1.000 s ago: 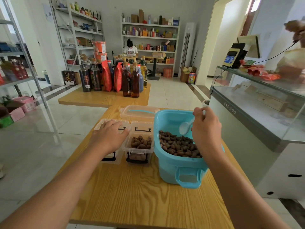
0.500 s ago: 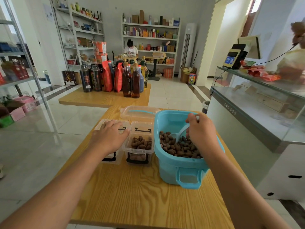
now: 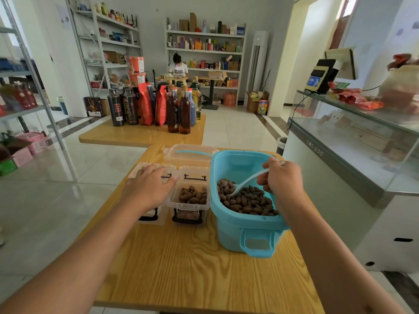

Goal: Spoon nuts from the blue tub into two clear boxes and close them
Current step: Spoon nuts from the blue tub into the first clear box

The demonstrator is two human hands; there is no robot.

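Note:
The blue tub stands on the right of the wooden table, about half full of brown nuts. My right hand grips a white spoon whose bowl is dug into the nuts. Left of the tub an open clear box holds some nuts. My left hand lies flat, fingers spread, on top of the second clear box, which it mostly hides; whether its lid is on I cannot tell.
A clear tub lid with a blue strip lies behind the boxes. A second table with bottles and red bags stands further back. A glass counter runs along the right. A person sits by the far shelves.
My right hand brought the spoon down from above the tub's far rim into the nuts. My left hand stayed on the left box.

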